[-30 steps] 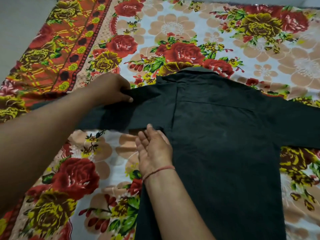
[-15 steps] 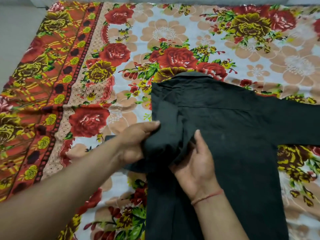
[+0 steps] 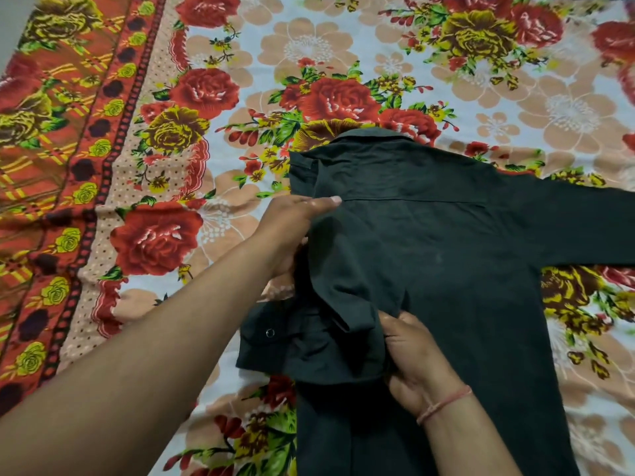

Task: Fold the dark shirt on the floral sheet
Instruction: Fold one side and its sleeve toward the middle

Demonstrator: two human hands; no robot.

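Observation:
The dark shirt (image 3: 446, 269) lies back-up on the floral sheet (image 3: 309, 56), collar at the far end. Its right sleeve stretches out flat to the right edge of the view. The left sleeve is folded inward and bunched over the shirt's left side, its cuff with a snap button (image 3: 270, 333) hanging at the lower left. My left hand (image 3: 292, 228) presses the shirt's left shoulder edge, thumb on top of the cloth. My right hand (image 3: 415, 362), with a red thread on the wrist, grips the bunched sleeve fabric from the right.
The sheet has a red and orange patterned border (image 3: 51, 166) running down the left. A strip of grey floor (image 3: 10, 22) shows at the top left corner. Sheet surface lies open beyond the collar and to the left of the shirt.
The left sleeve, spread flat to the left a second ago, has been drawn in over the shirt body and down. My left hand has moved up to the shoulder; my right hand has shifted down and gripped the sleeve.

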